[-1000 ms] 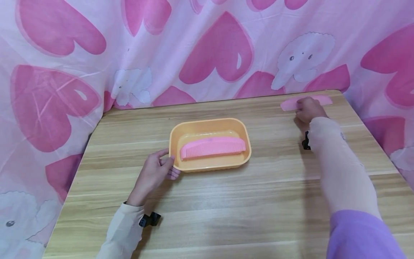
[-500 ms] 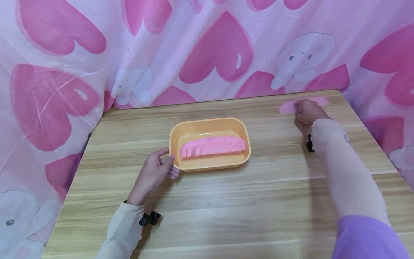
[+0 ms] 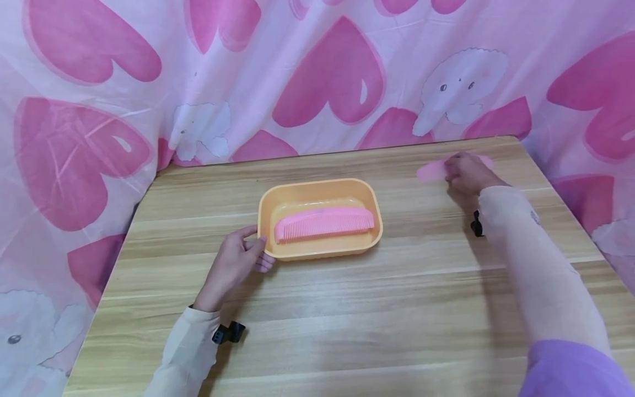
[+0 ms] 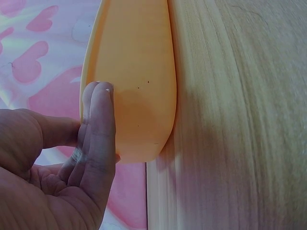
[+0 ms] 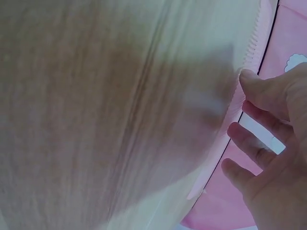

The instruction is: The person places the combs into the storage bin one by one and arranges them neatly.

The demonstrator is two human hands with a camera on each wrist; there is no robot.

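A shallow orange plastic box (image 3: 317,255) stands on the table, with one pink comb (image 3: 324,223) lying inside, teeth toward me. My left hand (image 3: 235,264) grips the box at its near left corner, thumb at the rim. In the left wrist view the fingers (image 4: 100,110) lie along the outer wall. Near the far right corner, my right hand (image 3: 468,172) pinches a second pink comb (image 3: 431,171) about its middle, partly covering it. The right wrist view shows that comb's teeth along one edge, with the thumb (image 5: 254,84) against it.
A wood-grain table (image 3: 347,331) lies under everything. Behind it and along both sides hangs a pink curtain (image 3: 327,71) with hearts, close to the table's back edge. A small black device (image 3: 228,333) sits at the left wrist.
My right hand and the second comb have shifted slightly left and toward me from the back edge. The left hand, box and first comb stay in place.
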